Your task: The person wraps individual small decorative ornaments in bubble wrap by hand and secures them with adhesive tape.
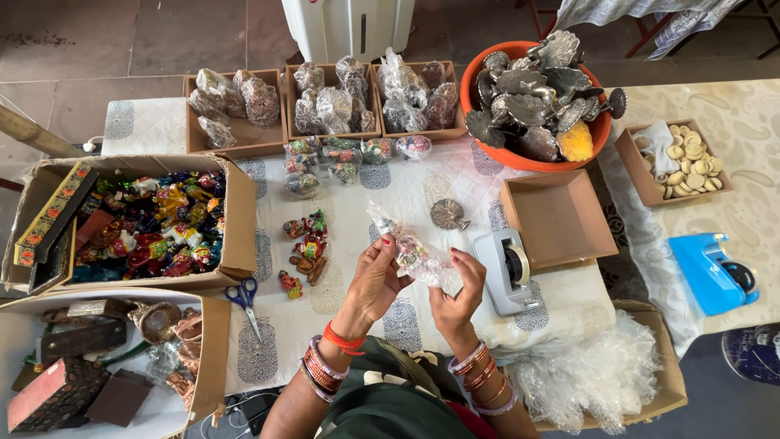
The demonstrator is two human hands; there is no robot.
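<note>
While both hands work at the centre of the frame, the left hand [375, 276] pinches the upper end of a small figurine wrapped in clear bubble wrap [413, 254], and the right hand [459, 286] grips its lower end, so the bundle lies slanted between the two, held above the counter [422, 191]. Just right of the right hand sits one grey tape dispenser [508, 270]; a second, blue one [713, 272] rests at the right edge. Three shallow brown trays [325, 102] line the top, each filled with wrapped bundles, beside one orange bowl [532, 93] heaped with silver metal pieces. One empty brown tray [556, 218] lies right of centre, and another at upper right holds pale round discs [686, 161]. At left, one open cardboard box [142, 223] brims with colourful painted figures; a second below it holds dark wooden boxes [77, 366]. One pair of blue-handled scissors [245, 299] lies left of the hands. Loose bubble wrap [593, 370] fills a box at lower right.
</note>
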